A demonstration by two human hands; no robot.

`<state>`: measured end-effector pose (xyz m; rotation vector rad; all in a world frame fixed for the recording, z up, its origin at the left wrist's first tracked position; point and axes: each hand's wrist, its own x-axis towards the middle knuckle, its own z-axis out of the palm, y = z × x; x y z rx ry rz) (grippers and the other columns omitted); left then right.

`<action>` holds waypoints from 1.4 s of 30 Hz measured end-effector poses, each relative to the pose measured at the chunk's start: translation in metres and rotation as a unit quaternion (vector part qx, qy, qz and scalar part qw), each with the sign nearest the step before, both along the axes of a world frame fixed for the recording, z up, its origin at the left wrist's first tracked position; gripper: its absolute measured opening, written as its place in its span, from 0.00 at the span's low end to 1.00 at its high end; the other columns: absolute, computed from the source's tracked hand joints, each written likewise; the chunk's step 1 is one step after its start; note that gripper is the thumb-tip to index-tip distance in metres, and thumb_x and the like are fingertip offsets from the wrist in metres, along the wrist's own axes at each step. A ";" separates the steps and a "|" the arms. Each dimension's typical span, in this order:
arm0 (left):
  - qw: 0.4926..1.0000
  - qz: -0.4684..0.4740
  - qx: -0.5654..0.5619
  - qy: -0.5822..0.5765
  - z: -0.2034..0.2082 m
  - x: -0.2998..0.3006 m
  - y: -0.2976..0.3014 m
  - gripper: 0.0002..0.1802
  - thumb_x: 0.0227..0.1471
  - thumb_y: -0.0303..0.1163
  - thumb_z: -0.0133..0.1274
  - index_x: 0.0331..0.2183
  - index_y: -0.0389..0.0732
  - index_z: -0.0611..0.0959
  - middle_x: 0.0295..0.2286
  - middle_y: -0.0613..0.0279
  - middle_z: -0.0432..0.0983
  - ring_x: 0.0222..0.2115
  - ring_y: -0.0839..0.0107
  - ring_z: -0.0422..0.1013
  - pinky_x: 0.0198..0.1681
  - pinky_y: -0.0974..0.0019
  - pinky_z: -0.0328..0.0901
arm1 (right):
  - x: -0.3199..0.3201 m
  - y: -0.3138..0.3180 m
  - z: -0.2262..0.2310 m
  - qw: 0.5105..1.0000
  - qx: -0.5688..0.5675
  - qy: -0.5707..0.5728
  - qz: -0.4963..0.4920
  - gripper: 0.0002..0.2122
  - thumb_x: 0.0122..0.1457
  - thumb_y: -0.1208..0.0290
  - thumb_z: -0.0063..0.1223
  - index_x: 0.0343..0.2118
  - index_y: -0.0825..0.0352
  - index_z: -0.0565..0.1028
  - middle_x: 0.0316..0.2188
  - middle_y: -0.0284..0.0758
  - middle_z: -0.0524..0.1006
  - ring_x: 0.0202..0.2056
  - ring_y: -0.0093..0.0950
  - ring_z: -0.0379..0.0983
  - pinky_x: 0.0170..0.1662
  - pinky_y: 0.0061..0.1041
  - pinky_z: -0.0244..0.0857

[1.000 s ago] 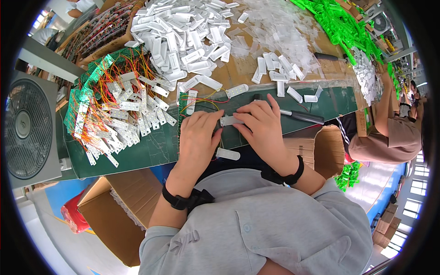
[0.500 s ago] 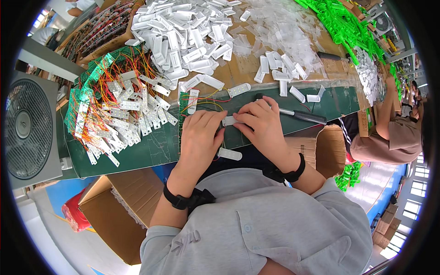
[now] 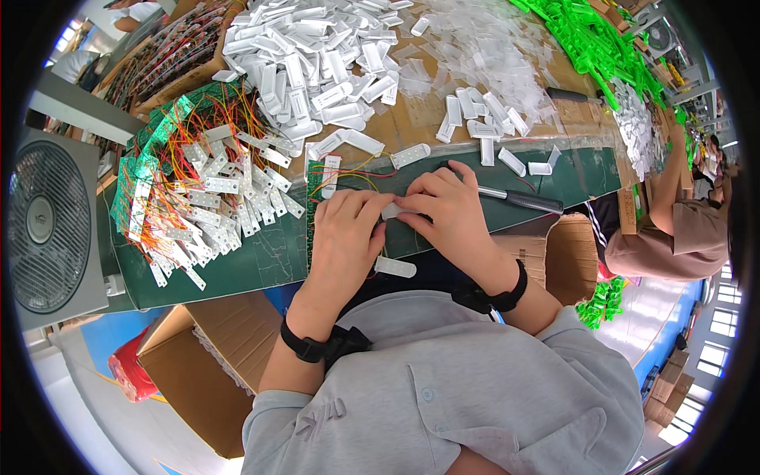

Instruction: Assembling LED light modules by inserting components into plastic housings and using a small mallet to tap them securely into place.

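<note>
Between the fingertips of my left hand and my right hand is a small white plastic piece, pinched from both sides and mostly covered. Left of my left hand lies a green circuit board strip with red and yellow wires. The wires run to white rounded panels: one upright panel above my left hand and another panel farther up. A third white panel hangs at the table's near edge below my hands. Behind my right hand, a hammer shows its dark handle; its head is partly hidden.
Wired white panels are heaped on the left of the green table. White plastic shells and clear film pieces cover the far side. A fan stands left; cardboard boxes sit below. Another person works at right.
My right fingertips have closed in slightly toward my left ones, so less of the white piece shows. Otherwise things lie nearly as before.
</note>
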<state>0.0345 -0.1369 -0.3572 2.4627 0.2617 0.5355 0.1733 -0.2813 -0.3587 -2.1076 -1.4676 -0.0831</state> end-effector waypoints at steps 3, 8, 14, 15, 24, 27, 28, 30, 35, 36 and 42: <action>1.000 -0.005 0.009 0.002 -0.001 0.000 0.000 0.21 0.44 0.22 0.63 0.43 0.43 0.81 0.43 0.62 0.77 0.47 0.57 0.71 0.51 0.54 0.62 | 0.000 0.002 0.002 1.000 -0.017 0.004 0.000 0.07 0.48 0.68 0.70 0.32 0.56 0.84 0.31 0.24 0.75 0.39 0.26 0.72 0.61 0.45 0.55; 1.000 -0.011 0.018 -0.002 -0.004 -0.001 0.000 0.17 0.44 0.22 0.63 0.39 0.44 0.81 0.42 0.63 0.76 0.46 0.58 0.70 0.50 0.54 0.62 | 0.001 0.002 0.007 0.999 -0.032 0.007 0.002 0.08 0.47 0.69 0.70 0.32 0.56 0.85 0.32 0.25 0.75 0.40 0.27 0.72 0.61 0.45 0.56; 1.000 -0.013 0.023 -0.015 -0.006 -0.001 0.000 0.17 0.45 0.23 0.62 0.40 0.45 0.81 0.42 0.64 0.76 0.46 0.59 0.70 0.49 0.54 0.62 | 0.012 -0.007 0.004 0.999 -0.011 0.032 0.041 0.10 0.46 0.73 0.68 0.33 0.58 0.84 0.35 0.29 0.76 0.44 0.32 0.72 0.57 0.41 0.60; 1.000 -0.013 0.022 -0.014 -0.006 -0.001 0.000 0.17 0.45 0.23 0.62 0.40 0.45 0.81 0.42 0.64 0.76 0.46 0.59 0.70 0.49 0.55 0.62 | 0.013 -0.009 0.009 0.999 -0.011 0.032 0.041 0.10 0.46 0.73 0.68 0.33 0.58 0.84 0.35 0.29 0.76 0.44 0.32 0.72 0.57 0.41 0.60; 1.000 -0.009 0.016 -0.024 -0.007 -0.001 0.000 0.18 0.43 0.21 0.62 0.39 0.44 0.80 0.41 0.63 0.75 0.46 0.59 0.70 0.49 0.55 0.63 | 0.044 -0.045 0.018 0.991 -0.097 -0.032 -0.086 0.11 0.49 0.78 0.61 0.36 0.62 0.75 0.33 0.35 0.73 0.41 0.38 0.72 0.49 0.40 0.63; 0.999 -0.010 0.019 -0.028 -0.008 0.000 0.001 0.20 0.41 0.20 0.63 0.39 0.43 0.79 0.41 0.63 0.75 0.46 0.59 0.70 0.49 0.55 0.63 | 0.032 -0.040 0.026 0.998 -0.045 -0.015 -0.028 0.11 0.54 0.78 0.60 0.40 0.63 0.76 0.33 0.35 0.73 0.37 0.38 0.74 0.43 0.38 0.67; 0.999 -0.012 0.016 -0.026 -0.007 0.000 0.001 0.20 0.41 0.20 0.63 0.39 0.44 0.79 0.41 0.63 0.75 0.46 0.59 0.70 0.49 0.55 0.63 | 0.023 -0.038 0.029 0.998 -0.014 0.056 -0.027 0.11 0.57 0.78 0.59 0.44 0.64 0.77 0.34 0.36 0.73 0.35 0.38 0.75 0.39 0.36 0.70; 1.000 -0.011 0.007 -0.017 -0.005 -0.002 0.001 0.18 0.43 0.21 0.62 0.40 0.43 0.80 0.42 0.63 0.75 0.46 0.58 0.70 0.50 0.54 0.62 | 0.007 -0.040 0.037 0.998 -0.001 0.060 -0.020 0.14 0.58 0.78 0.58 0.48 0.64 0.77 0.34 0.36 0.73 0.32 0.38 0.75 0.35 0.34 0.69; 1.000 -0.007 0.006 -0.010 -0.007 -0.002 0.000 0.17 0.45 0.23 0.62 0.40 0.43 0.80 0.43 0.63 0.76 0.47 0.58 0.70 0.51 0.54 0.62 | -0.007 -0.046 0.020 0.997 -0.032 0.065 -0.018 0.19 0.60 0.80 0.57 0.55 0.63 0.77 0.32 0.37 0.73 0.26 0.36 0.73 0.29 0.30 0.68; 1.000 -0.009 0.006 -0.013 -0.006 -0.001 0.001 0.17 0.45 0.23 0.62 0.40 0.43 0.80 0.43 0.63 0.76 0.48 0.58 0.70 0.51 0.54 0.62 | -0.007 -0.046 0.022 0.997 -0.033 0.064 -0.018 0.19 0.60 0.80 0.57 0.55 0.63 0.77 0.32 0.37 0.73 0.26 0.36 0.73 0.29 0.30 0.68; 1.000 -0.009 0.006 -0.011 -0.007 -0.003 0.002 0.18 0.46 0.22 0.62 0.41 0.43 0.80 0.42 0.62 0.76 0.47 0.57 0.70 0.52 0.54 0.62 | -0.021 -0.044 0.029 0.985 0.155 0.067 -0.046 0.20 0.61 0.80 0.56 0.58 0.64 0.76 0.26 0.37 0.70 0.22 0.37 0.71 0.26 0.32 0.67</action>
